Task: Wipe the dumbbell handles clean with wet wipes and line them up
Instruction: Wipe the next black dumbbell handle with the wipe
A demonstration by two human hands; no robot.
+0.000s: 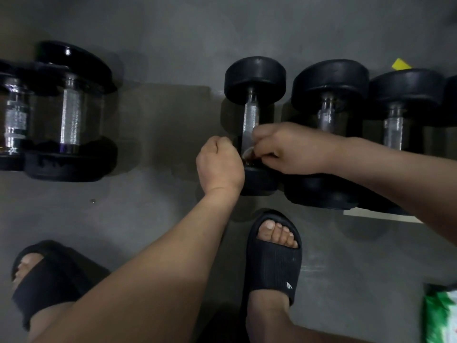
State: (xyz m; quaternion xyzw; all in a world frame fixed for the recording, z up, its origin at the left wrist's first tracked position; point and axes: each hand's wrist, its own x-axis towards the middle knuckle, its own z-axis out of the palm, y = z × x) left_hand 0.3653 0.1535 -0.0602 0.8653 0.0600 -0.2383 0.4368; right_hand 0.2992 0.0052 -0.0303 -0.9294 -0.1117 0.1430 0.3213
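Seemingly midway: right hand [284, 149] pinches wipe [248, 152] on handle [250, 117]; left hand [220, 162] fisted, contents unclear; lining-up likely pending

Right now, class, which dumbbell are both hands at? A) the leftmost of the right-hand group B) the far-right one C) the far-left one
A: the left hand and right hand are at that dumbbell, the right hand pinching a wipe on its handle.
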